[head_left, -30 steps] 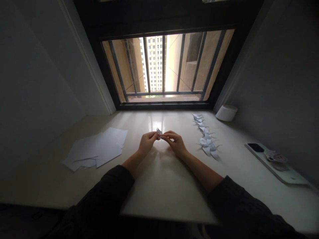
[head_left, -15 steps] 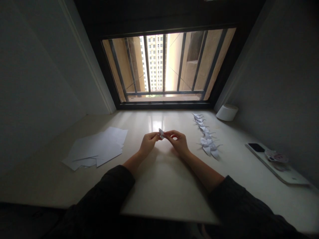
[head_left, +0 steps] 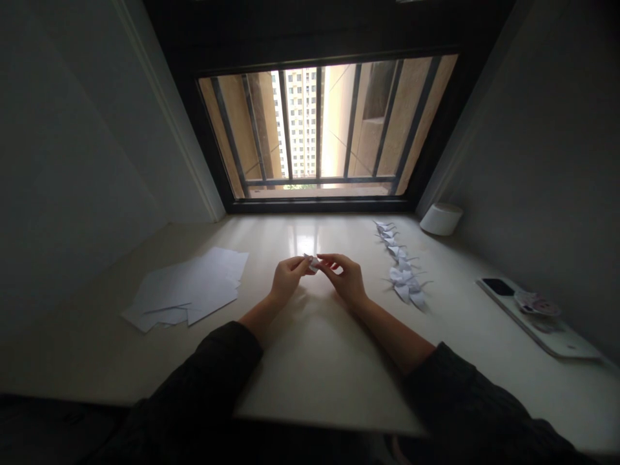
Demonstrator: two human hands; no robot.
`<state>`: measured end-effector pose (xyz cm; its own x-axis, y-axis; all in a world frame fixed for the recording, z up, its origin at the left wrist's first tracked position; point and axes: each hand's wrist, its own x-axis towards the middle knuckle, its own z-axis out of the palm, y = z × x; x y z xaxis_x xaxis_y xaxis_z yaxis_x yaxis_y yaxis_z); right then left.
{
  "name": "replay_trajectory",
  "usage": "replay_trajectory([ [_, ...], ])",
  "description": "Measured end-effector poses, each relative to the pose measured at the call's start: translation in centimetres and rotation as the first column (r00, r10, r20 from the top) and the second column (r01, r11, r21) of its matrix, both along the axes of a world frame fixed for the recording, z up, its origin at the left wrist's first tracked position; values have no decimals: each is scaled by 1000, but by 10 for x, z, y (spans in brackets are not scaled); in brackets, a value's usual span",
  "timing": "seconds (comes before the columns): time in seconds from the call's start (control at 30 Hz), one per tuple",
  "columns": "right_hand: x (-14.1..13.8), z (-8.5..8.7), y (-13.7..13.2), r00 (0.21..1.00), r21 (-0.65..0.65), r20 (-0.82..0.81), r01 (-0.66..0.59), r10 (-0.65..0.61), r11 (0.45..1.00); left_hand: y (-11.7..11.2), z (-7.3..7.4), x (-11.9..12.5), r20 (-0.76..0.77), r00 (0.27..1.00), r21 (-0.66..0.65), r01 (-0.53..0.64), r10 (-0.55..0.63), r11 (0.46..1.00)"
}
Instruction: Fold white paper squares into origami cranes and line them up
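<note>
A small folded piece of white paper (head_left: 314, 263) is held up over the middle of the pale sill. My left hand (head_left: 287, 278) pinches it from the left between thumb and bent fingers. From the right, the thumb and curled fingers of my right hand (head_left: 346, 279) close on its other side; the fingertips partly hide the paper. Several finished paper cranes (head_left: 401, 276) stand in a row to the right of my right hand. Off to the left lies a loose stack of white paper sheets (head_left: 206, 278).
At the right edge lies a pale smartphone (head_left: 564, 342) with a round grip on its back. A white rounded object (head_left: 441, 219) rests by the right wall. Behind everything is a dark-framed, barred window (head_left: 317, 205). The sill's front edge runs below my forearms.
The folded paper has tipped down from its more upright position and shows less between my fingers. My right index finger has lifted slightly, and both hands stay in nearly the same place.
</note>
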<state>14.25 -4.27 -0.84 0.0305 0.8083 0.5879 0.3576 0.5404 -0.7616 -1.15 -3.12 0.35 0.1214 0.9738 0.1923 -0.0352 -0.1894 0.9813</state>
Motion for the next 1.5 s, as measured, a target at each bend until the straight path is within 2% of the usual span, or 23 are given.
replay_trajectory([
  [0.17, 0, -2, 1, 995, 39, 92, 45, -49, 998, -1, -1, 2, 64, 998, -17, -27, 28, 1000],
  [0.3, 0, -3, 1, 975, 90, 206, 65, -82, 994, -2, 0, 2, 38, 998, 18, -60, 59, 998],
  [0.43, 0, -4, 1, 959, 111, 251, 104, -129, 988, -2, 1, 2, 66, 997, 7, -30, 29, 1000],
  [0.73, 0, -4, 0, 973, 102, 202, 90, -109, 991, 3, -4, -1, 123, 992, -33, 9, -5, 999],
  [0.93, -1, 1, -1, 976, 126, 167, 121, -141, 985, 1, -2, -1, 120, 993, -98, 4, 8, 995],
  [1.1, 0, 2, 0, 974, 99, 175, 125, -141, 987, -1, 0, 1, 94, 996, -90, 16, -8, 996],
  [1.2, 0, 1, 2, 986, 47, 84, 138, -142, 989, -3, 0, 2, 52, 998, -14, 31, -30, 999],
  [1.3, -1, -2, 6, 988, -74, -89, 118, -125, 990, -5, 0, 3, -67, 998, 74, 8, -3, 997],
  [1.4, -3, -6, 11, 947, -192, -316, -3, -59, 981, -9, 0, 2, -178, 981, 108, -54, 73, 993],
  [1.5, -5, -9, 13, 870, -242, -493, -147, 9, 959, -12, 1, 1, -243, 962, 155, -84, 120, 984],
])
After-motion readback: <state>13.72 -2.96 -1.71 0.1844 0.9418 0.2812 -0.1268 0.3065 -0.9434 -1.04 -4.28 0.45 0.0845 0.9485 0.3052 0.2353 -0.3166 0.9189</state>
